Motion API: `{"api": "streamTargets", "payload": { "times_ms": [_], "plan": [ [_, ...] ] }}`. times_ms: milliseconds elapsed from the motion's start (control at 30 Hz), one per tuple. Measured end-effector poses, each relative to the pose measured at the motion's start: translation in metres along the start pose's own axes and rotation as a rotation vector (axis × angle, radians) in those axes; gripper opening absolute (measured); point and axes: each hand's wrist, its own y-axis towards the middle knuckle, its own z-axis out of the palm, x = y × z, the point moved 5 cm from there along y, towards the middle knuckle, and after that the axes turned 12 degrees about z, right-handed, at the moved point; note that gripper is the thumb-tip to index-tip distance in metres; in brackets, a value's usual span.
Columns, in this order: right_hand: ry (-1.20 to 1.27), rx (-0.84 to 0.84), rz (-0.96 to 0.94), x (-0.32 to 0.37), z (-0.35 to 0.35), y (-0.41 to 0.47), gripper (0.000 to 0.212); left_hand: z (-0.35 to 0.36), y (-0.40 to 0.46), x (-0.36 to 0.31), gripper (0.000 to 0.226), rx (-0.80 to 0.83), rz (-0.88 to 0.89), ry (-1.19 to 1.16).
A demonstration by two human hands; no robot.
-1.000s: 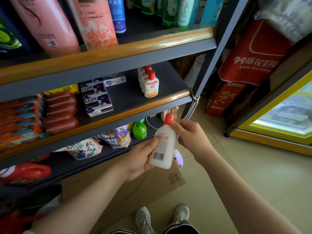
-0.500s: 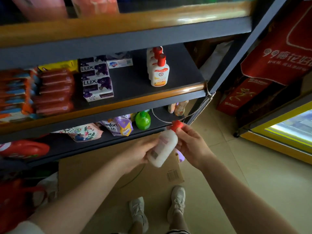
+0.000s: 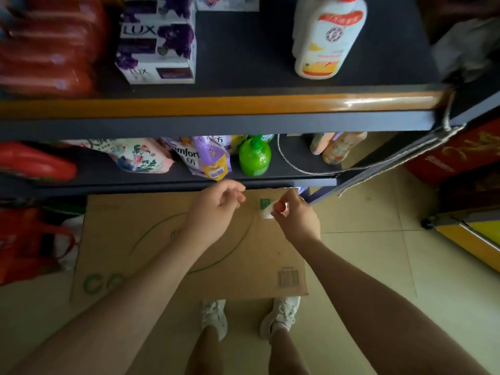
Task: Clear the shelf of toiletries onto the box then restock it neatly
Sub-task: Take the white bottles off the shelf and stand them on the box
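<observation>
Cardboard box (image 3: 162, 239) at centre frame was bare w/ right hand (image 3: 296, 220) gripping a small white bottle (image 3: 272, 211) just above it, left hand (image 3: 216, 209) loosely curled & empty; shelf (image 3: 243, 104) up top mostly uncleared, e.g. soap boxes (image 3: 158, 41), big bottle (image 3: 328, 36).

Dark shelf (image 3: 243, 63) with soap boxes (image 3: 157, 41), white bottle (image 3: 328, 36).

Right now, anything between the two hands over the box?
Nothing. In the head view only bare cardboard box shows between the left hand and the right hand, which holds the red-capped white bottle.
</observation>
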Motion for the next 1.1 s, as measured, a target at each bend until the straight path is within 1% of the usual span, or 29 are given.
{"api": "streamTargets", "payload": {
  "times_ms": [67,167,267,333,400,500,533,600,667,700,767,867,1000,1100],
  "plan": [
    [-0.048,0.004,0.0,-0.005,0.01,0.005,0.017,-0.006,0.002,0.0,0.035,-0.032,0.048,0.019],
    [-0.099,-0.01,-0.001,-0.009,0.016,0.008,0.02,-0.01,0.002,-0.001,0.037,-0.011,0.08,0.05],
    [-0.105,0.049,-0.007,-0.007,0.015,0.012,0.03,-0.015,0.002,-0.003,0.025,0.026,0.105,0.084],
    [-0.053,0.061,-0.023,0.0,0.004,0.008,0.039,-0.021,0.002,-0.008,0.019,0.032,0.137,0.114],
    [0.074,-0.006,-0.079,0.016,-0.027,-0.004,0.038,-0.03,0.002,-0.02,0.02,0.005,0.187,0.165],
    [0.382,-0.155,-0.175,0.045,-0.102,-0.037,0.017,-0.04,0.002,-0.052,0.023,-0.023,0.321,0.21],
    [0.455,-0.217,-0.22,0.055,-0.13,-0.05,0.013,-0.041,0.002,-0.064,0.023,-0.019,0.359,0.216],
    [0.535,-0.35,-0.322,0.076,-0.181,-0.071,0.012,-0.043,0.004,-0.087,0.023,-0.003,0.423,0.245],
    [0.564,-0.466,-0.408,0.096,-0.218,-0.078,0.011,-0.044,0.004,-0.107,0.024,0.009,0.472,0.285],
    [0.555,-0.518,-0.437,0.107,-0.231,-0.076,0.012,-0.045,0.005,-0.116,0.024,0.016,0.492,0.296],
    [0.503,-0.573,-0.432,0.124,-0.246,-0.063,0.024,-0.046,0.007,-0.132,0.023,0.026,0.507,0.297],
    [0.401,-0.527,-0.365,0.142,-0.248,-0.028,0.045,-0.049,0.01,-0.149,0.023,0.039,0.525,0.309],
    [0.12,-0.51,-0.368,0.155,-0.242,0.005,0.046,-0.054,0.011,-0.157,0.024,0.032,0.525,0.329],
    [0.061,-0.429,-0.347,0.158,-0.238,0.013,0.046,-0.053,0.01,-0.156,0.023,0.039,0.488,0.332]
  ]
}}
